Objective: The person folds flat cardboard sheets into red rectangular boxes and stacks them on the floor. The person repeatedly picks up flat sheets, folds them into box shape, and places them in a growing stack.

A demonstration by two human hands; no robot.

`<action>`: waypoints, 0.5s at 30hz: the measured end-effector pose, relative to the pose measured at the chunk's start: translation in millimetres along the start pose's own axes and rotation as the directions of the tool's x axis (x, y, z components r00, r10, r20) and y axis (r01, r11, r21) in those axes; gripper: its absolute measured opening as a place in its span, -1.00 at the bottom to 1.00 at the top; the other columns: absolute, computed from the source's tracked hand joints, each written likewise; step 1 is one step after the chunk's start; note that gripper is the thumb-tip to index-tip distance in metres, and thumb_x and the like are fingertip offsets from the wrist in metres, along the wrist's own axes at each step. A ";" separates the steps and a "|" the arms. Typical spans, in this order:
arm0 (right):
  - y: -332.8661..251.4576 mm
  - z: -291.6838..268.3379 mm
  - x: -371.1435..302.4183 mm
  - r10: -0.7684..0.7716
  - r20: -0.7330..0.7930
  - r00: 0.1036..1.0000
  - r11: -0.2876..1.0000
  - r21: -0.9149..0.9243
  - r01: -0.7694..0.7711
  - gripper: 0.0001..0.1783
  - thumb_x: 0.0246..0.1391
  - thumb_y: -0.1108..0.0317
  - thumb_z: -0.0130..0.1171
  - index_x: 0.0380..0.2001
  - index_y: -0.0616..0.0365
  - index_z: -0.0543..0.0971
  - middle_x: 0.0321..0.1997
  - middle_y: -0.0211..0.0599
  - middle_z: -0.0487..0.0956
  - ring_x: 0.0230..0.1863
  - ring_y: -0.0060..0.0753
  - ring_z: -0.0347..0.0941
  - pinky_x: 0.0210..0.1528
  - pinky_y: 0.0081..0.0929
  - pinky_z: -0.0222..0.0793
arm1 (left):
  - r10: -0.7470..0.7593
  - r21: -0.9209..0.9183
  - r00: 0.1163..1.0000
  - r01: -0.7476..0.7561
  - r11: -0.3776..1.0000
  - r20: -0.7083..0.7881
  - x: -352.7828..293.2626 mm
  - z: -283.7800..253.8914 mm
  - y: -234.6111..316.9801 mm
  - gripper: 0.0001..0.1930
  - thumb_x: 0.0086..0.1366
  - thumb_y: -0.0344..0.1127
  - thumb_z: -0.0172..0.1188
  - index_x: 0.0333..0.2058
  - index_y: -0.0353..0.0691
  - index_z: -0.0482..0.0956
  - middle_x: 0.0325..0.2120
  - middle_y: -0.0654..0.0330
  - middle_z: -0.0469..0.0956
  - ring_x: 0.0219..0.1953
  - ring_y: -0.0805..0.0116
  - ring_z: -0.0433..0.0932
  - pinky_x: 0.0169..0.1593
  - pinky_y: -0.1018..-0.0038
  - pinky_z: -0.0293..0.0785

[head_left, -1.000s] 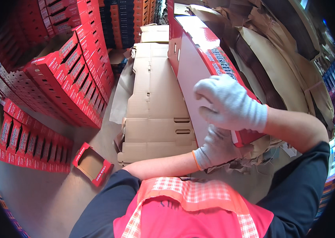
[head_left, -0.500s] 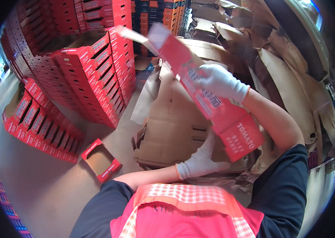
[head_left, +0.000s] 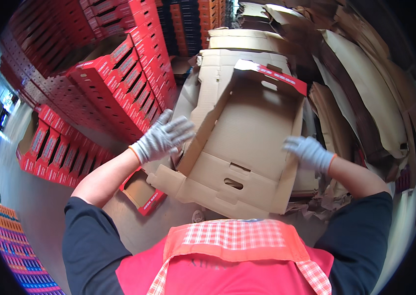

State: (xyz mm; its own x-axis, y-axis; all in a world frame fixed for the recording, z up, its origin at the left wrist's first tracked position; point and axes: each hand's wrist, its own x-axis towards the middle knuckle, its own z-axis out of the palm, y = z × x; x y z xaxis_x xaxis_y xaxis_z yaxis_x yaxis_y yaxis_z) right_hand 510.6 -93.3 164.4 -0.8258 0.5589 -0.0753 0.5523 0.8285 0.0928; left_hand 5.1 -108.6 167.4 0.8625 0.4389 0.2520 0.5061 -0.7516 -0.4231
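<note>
A partly folded cardboard tray (head_left: 249, 130) lies in front of me, plain brown inside and red on the outside of its far end. Its far end and both long sides stand up, while the near flap (head_left: 217, 194) lies flat, with slots cut in it. My left hand (head_left: 163, 138), in a grey-white glove, is open with fingers spread beside the tray's left wall; no hold on it shows. At the right wall is my gloved right hand (head_left: 311, 153), its fingers stretched toward the wall's edge and slightly blurred. Whether they touch the cardboard I cannot tell.
Under the tray lie flat brown cardboard sheets (head_left: 213, 64). Tall stacks of red trays (head_left: 119, 73) stand at the left, with a lower red stack (head_left: 55, 147) nearer. One small red tray (head_left: 144, 191) sits on the floor. Bundled cardboard (head_left: 360, 93) leans along the right.
The tray was tilted up with its red side showing, in my right hand; now it lies inside up and the right hand is off that panel. My left hand has moved up and left.
</note>
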 end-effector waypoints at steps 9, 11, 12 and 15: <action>-47.1 -22.8 -2.4 0.484 -0.445 0.754 0.865 0.372 -0.336 -0.29 -0.21 0.04 0.51 0.03 0.06 0.53 -0.33 -0.15 0.62 -0.35 -0.10 0.59 -0.30 -0.30 0.52 | -0.333 -0.479 0.941 0.268 0.836 -0.056 130.7 25.5 19.2 -0.69 0.25 0.04 0.22 -0.44 -0.07 0.55 -0.65 0.04 0.53 -0.57 0.01 0.57 -0.50 0.17 0.46; -31.4 -31.1 -13.1 0.540 -0.529 0.654 0.839 0.399 -0.370 -0.41 -0.19 0.09 0.50 -0.07 0.08 0.56 -0.35 -0.14 0.62 -0.37 -0.09 0.59 -0.31 -0.30 0.52 | -0.350 -0.471 0.932 0.267 0.841 -0.097 138.5 7.5 19.2 -0.70 0.22 0.02 0.26 -0.49 -0.07 0.55 -0.65 0.05 0.53 -0.56 0.05 0.58 -0.50 0.19 0.46; -28.8 -38.3 -21.6 0.564 -0.549 0.617 0.823 0.434 -0.366 -0.49 -0.18 0.14 0.49 -0.15 0.09 0.58 -0.36 -0.13 0.62 -0.37 -0.08 0.58 -0.31 -0.30 0.52 | -0.346 -0.465 0.928 0.248 0.850 -0.138 136.8 -3.1 20.4 -0.71 0.19 -0.01 0.30 -0.51 -0.07 0.56 -0.63 0.06 0.54 -0.55 0.08 0.58 -0.48 0.21 0.46; -50.4 -64.0 -44.3 0.496 -0.164 0.852 0.827 0.389 -0.406 -0.56 -0.09 0.07 0.42 -0.24 0.12 0.58 -0.33 -0.06 0.62 -0.29 -0.04 0.59 -0.23 -0.27 0.51 | 0.066 -0.616 0.987 0.040 0.786 0.149 116.5 -35.4 41.8 -0.47 0.06 0.19 0.37 -0.28 -0.20 0.63 -0.56 -0.04 0.58 -0.44 -0.05 0.62 -0.36 0.17 0.54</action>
State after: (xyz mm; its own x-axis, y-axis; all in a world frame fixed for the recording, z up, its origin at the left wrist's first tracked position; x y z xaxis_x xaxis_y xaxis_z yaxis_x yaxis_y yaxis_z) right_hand 512.0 -162.1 226.6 -0.4487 0.8818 0.1450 0.8366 0.4715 -0.2790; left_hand 126.6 -106.3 209.9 0.8851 0.4565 0.0907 0.4304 -0.8769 0.2138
